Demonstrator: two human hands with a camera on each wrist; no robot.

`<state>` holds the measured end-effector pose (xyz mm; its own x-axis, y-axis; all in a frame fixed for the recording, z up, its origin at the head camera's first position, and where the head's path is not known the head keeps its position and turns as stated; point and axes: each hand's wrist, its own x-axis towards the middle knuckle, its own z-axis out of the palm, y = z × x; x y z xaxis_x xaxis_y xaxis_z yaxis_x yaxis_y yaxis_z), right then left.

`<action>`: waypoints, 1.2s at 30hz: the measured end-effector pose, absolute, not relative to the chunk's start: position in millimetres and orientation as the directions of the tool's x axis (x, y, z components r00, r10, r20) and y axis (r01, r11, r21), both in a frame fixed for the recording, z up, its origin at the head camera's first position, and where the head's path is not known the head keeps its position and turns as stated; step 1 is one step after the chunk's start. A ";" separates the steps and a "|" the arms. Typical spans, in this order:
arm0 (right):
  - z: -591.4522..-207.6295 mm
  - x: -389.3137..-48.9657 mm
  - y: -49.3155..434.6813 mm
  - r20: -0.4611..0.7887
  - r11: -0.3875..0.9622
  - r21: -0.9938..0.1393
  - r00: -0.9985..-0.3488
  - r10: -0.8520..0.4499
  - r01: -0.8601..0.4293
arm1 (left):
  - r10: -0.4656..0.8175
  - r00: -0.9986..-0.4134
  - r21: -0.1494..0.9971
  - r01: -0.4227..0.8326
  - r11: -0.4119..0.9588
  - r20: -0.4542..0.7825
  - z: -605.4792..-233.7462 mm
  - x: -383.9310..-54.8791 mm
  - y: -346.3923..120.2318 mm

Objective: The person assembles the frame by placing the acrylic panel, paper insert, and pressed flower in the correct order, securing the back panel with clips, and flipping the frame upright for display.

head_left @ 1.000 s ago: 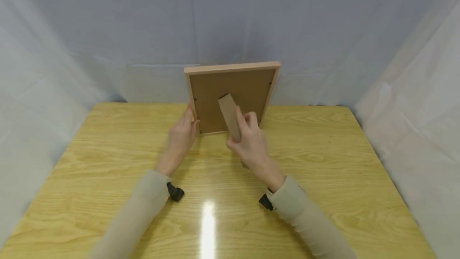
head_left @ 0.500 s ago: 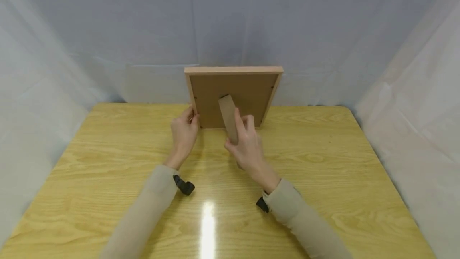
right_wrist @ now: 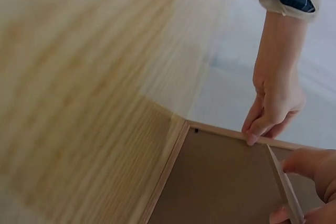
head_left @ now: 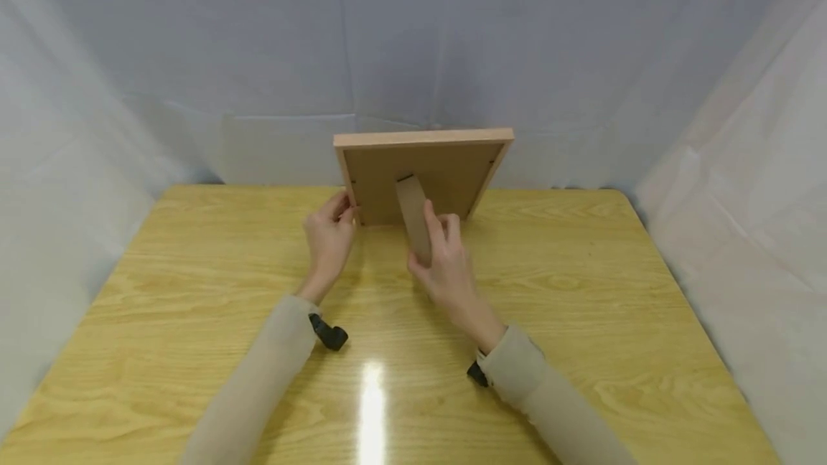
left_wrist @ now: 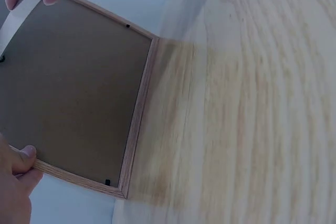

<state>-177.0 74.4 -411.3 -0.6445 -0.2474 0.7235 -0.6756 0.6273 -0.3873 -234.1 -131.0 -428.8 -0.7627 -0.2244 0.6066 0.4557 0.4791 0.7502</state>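
Observation:
A photo frame [head_left: 381, 192] with a pale wooden border stands on the table, its brown backing turned toward me and its top leaning toward me. From the backing a flat easel leg [head_left: 413, 217] swings out. My right hand [head_left: 446, 264] grips this leg between thumb and fingers. At the frame's left edge, low down, my left hand [head_left: 329, 235] pinches the border between thumb and fingers. The left wrist view shows that thumb [left_wrist: 26, 153] on the wooden rim. In the right wrist view the leg's thin edge [right_wrist: 283, 184] shows between the right fingers. The frame's front is hidden.
The wood-grain table [head_left: 555, 293] reaches back to a pale sheet [head_left: 413, 34] hanging close behind the frame. More sheeting hangs on both sides. A dark wrist camera [head_left: 329, 334] sits at the left cuff. A bright reflection lies on the table's near part.
The frame's top has tipped toward me and lower, and its bottom edge has shifted slightly away. The left hand has shifted its grip on the left border; the right hand stays on the leg.

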 end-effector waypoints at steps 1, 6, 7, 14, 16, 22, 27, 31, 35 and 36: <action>-411.2 -174.7 74.2 0.718 0.622 -0.395 -0.650 -0.249 -0.676 | -0.229 -0.764 0.756 0.456 0.470 0.603 -428.8 -233.0 -131.3; -412.8 -166.7 74.3 0.678 0.607 -0.445 -0.690 -0.252 -0.659 | -0.236 -0.757 0.758 0.470 0.453 0.610 -430.8 -231.3 -132.2; -413.7 -165.8 74.7 0.672 0.607 -0.449 -0.696 -0.254 -0.655 | -0.236 -0.755 0.757 0.473 0.451 0.612 -431.2 -231.2 -132.1; -418.3 -160.0 79.0 0.649 0.582 -0.461 -0.702 -0.293 -0.670 | -0.213 -0.740 0.727 0.488 0.484 0.638 -434.2 -231.8 -133.2; -418.6 -159.3 80.2 0.649 0.566 -0.466 -0.698 -0.303 -0.680 | -0.208 -0.734 0.716 0.491 0.496 0.647 -435.3 -233.2 -134.5; -419.6 -160.2 84.8 0.634 0.524 -0.499 -0.703 -0.322 -0.690 | -0.195 -0.724 0.695 0.494 0.522 0.661 -439.5 -238.5 -137.4; -422.9 -160.8 89.5 0.625 0.510 -0.524 -0.715 -0.314 -0.682 | -0.189 -0.718 0.688 0.504 0.521 0.670 -441.3 -240.8 -137.0; -425.6 -162.2 92.3 0.629 0.499 -0.538 -0.718 -0.298 -0.679 | -0.181 -0.701 0.672 0.527 0.520 0.690 -443.3 -244.2 -137.2; -426.1 -164.8 95.5 0.612 0.475 -0.569 -0.731 -0.301 -0.671 | -0.163 -0.695 0.653 0.530 0.541 0.700 -444.5 -247.0 -139.0; -425.6 -165.4 96.5 0.602 0.468 -0.581 -0.738 -0.303 -0.666 | -0.155 -0.699 0.648 0.524 0.553 0.698 -444.0 -246.9 -139.9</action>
<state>-165.4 96.5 -425.6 -0.7383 -0.3035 0.6023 -0.6661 0.4679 -0.5808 -246.9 -139.9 -444.0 -0.6991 -0.1553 0.6979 0.5240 0.5529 0.6479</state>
